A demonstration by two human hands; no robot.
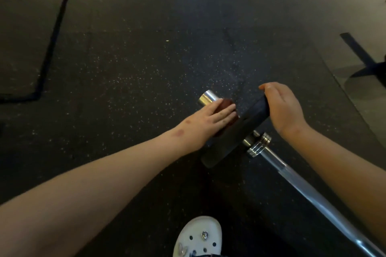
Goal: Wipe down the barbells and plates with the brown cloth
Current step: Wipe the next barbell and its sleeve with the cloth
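**Cloth Pressed at the Sleeve, Plate Steadied from Above**

The brown cloth is found just right of centre. It is laid over the sleeve of the barbell, where the sleeve meets the outer face of the black plate. It is pressed there by the left hand, whose fingers are stretched flat across it rather than curled. At two o'clock from the cloth, the plate's upper rim is grasped by the right hand, with the fingers hooked over the far edge. The bare chrome sleeve end juts toward ten o'clock. The shaft runs off toward four o'clock past the ringed collar. Everything rests on the speckled rubber floor, and a white clog is seen at six o'clock.

The step in hand is judged to be the wiping of the sleeve and the plate's outer face. It would be done well if the plate were held firm against rolling. The cloth should be wrapped partly round the sleeve rather than only laid on top, and even pressure carried out to the chrome tip. The corner where sleeve meets plate should be worked into, since grime is likely trapped there.
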